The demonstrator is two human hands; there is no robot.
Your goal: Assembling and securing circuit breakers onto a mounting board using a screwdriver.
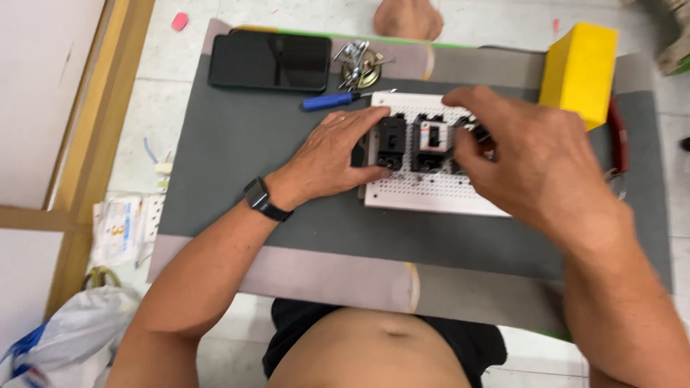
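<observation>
A white perforated board (424, 192) lies on a grey mat (244, 144). Three black breaker-like electrical units stand in a row on it. My left hand (334, 154) grips the left black unit (392, 141) between thumb and fingers. The middle unit (431, 140) has a pale label and stands free between my hands. My right hand (528, 154) reaches over the board's right part, fingers pinched on the right unit (478, 133), which is mostly hidden. A black watch sits on my left wrist.
A dark phone (269, 61) lies at the mat's far left. A blue-handled screwdriver (334, 100) and a small dish of screws (359, 63) lie behind the board. A yellow box (578, 68) stands far right, red-handled pliers (618, 140) beside it. White plastic bag at lower left.
</observation>
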